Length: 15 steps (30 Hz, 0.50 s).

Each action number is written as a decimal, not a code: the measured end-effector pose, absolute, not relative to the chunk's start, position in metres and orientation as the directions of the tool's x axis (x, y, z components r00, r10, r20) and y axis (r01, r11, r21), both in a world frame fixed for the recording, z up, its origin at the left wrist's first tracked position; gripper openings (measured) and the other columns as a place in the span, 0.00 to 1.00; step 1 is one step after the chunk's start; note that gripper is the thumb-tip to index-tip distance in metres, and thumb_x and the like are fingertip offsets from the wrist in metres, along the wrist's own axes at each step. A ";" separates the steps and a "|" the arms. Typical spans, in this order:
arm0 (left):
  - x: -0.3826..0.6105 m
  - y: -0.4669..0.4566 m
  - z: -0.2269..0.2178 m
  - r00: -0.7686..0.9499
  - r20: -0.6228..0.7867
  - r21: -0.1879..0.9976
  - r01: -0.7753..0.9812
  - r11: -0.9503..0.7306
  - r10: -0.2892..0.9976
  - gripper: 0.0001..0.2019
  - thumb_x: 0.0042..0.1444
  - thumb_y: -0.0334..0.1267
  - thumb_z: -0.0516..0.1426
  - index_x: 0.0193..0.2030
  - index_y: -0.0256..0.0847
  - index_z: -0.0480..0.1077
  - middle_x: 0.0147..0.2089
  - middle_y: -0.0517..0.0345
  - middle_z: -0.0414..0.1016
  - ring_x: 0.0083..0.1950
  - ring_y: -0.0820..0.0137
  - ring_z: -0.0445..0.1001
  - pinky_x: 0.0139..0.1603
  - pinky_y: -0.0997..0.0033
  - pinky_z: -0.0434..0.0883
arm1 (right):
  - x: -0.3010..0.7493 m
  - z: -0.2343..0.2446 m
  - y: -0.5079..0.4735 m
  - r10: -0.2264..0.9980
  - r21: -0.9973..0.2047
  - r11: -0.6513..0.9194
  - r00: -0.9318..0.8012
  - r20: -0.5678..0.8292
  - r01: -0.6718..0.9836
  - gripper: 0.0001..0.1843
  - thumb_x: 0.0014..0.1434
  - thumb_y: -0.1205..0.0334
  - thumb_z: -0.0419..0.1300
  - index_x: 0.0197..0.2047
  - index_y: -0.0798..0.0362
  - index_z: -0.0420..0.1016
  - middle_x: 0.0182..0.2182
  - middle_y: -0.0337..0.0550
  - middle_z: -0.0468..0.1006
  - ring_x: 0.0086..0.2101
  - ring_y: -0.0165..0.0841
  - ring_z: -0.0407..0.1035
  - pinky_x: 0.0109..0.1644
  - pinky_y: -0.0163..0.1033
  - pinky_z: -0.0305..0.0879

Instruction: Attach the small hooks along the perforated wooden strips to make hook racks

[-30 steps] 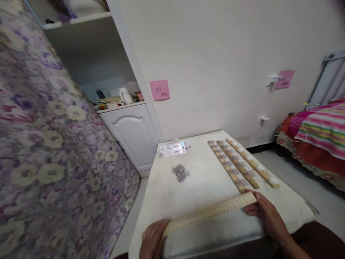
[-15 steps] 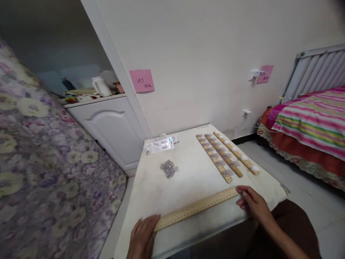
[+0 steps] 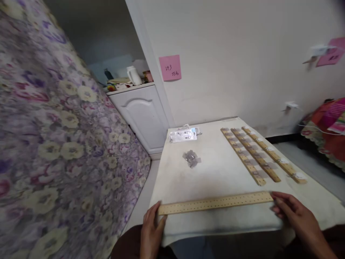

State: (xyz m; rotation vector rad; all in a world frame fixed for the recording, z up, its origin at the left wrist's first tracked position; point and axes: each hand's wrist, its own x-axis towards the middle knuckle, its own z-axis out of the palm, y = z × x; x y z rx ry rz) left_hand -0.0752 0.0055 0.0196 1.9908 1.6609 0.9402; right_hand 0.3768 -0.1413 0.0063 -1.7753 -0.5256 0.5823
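A long pale wooden strip [image 3: 215, 203] with rows of small holes lies across the near part of the cloth-covered table. My left hand [image 3: 152, 228] grips its left end, fingers behind the end and thumb at the near edge. At the opposite end, my right hand [image 3: 298, 214] has its index finger and thumb closed at the tip of the strip. Beyond the strip is a small heap of grey, translucent little packets [image 3: 191, 158]; their contents are too small to make out.
Three wooden strips [image 3: 256, 154] carrying small packets or white pieces lie at the table's right. Clear plastic packaging [image 3: 183, 135] rests at the back left. A floral curtain [image 3: 67, 151] hangs on the left, beside a white cabinet [image 3: 142, 115]. The wall stands behind the table [image 3: 172, 180].
My view has swung right to left, so the table appears farther right. The wooden strip now lies more level across the view, with both hands still at its ends.
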 end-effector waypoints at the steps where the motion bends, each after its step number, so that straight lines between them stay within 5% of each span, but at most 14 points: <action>1: -0.074 0.005 0.020 0.055 0.238 0.688 0.695 -0.209 0.970 0.22 0.52 0.46 0.56 0.54 0.44 0.66 0.56 0.53 0.70 0.59 0.60 0.66 0.62 0.53 0.62 | 0.375 0.008 -0.142 0.621 -0.962 -0.268 0.771 -0.138 0.043 0.27 0.40 0.43 0.62 0.39 0.53 0.74 0.19 0.41 0.76 0.22 0.35 0.70 0.25 0.37 0.69; 10: -0.066 0.007 0.019 0.044 0.230 0.695 0.691 -0.196 0.972 0.20 0.54 0.46 0.55 0.53 0.44 0.68 0.56 0.52 0.71 0.58 0.59 0.68 0.60 0.54 0.64 | 0.374 0.011 -0.142 0.600 -0.922 -0.386 0.754 -0.268 -0.021 0.27 0.36 0.42 0.62 0.38 0.51 0.73 0.21 0.42 0.76 0.24 0.37 0.70 0.28 0.38 0.69; 15: -0.069 0.013 0.012 0.108 0.297 0.634 0.721 -0.280 0.949 0.19 0.54 0.46 0.54 0.52 0.45 0.69 0.55 0.52 0.71 0.58 0.58 0.68 0.60 0.51 0.65 | 0.381 0.008 -0.142 0.628 -0.886 -0.429 0.763 -0.152 0.176 0.28 0.38 0.38 0.59 0.37 0.50 0.74 0.29 0.45 0.79 0.28 0.40 0.72 0.30 0.42 0.68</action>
